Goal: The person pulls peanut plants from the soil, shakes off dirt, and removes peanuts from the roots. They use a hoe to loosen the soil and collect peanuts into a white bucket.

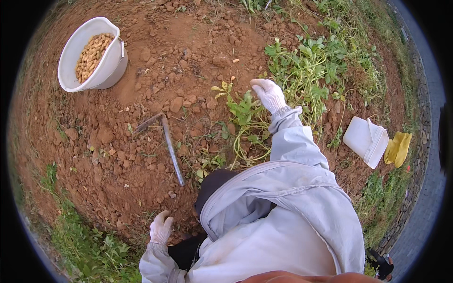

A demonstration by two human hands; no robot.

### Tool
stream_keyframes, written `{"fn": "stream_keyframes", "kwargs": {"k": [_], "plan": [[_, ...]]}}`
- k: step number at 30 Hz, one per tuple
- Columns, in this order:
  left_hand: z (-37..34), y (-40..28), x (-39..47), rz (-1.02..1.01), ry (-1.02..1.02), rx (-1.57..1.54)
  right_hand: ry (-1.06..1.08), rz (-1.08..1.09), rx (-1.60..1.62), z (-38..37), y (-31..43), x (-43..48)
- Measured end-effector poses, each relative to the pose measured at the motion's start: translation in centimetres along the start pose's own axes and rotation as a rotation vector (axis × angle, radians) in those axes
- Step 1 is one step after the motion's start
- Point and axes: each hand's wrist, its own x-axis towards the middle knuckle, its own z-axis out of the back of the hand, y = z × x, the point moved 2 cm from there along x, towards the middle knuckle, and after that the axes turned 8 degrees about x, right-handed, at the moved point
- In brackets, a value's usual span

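My right hand [269, 93], in a whitish knit glove, reaches out over the soil beside the uprooted peanut plants [300, 70]. Its fingers lie close together and point left; their underside is hidden, so I cannot tell whether they grip anything. Just left of it are yellowing leaves [223, 88] and a loose peanut pod [232, 78]. Low in the view, my left hand [161, 227], gloved too, hangs near my knee with its fingers slightly apart and nothing in them. Between the hands, a hand hoe [171, 152] with a metal handle lies on the red soil.
At upper left stands a white bucket [118, 70] partly filled with peanuts [92, 58]. A white lidded pail [361, 138] lies tipped at right, against a yellow bag [398, 150]. Beyond a stone edging runs a paved path [421, 205]. Another person [380, 263] shows at lower right.
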Motion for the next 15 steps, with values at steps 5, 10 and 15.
{"fn": "stream_keyframes", "kwargs": {"k": [5, 10, 15], "plan": [[0.1, -1.3, -1.1, 0.141, 0.014, -0.013, 0.176, -0.039, -0.203, -7.6, -6.3, 8.4], [-0.9, -2.0, -1.7, 0.254, 0.077, -0.089, 0.286, -0.189, -0.22, -10.2, -7.2, 9.3], [-0.8, -3.7, -0.6, 0.26, 0.118, -0.084, 0.348, -0.127, -0.231, -9.4, -6.4, 9.6]]}}
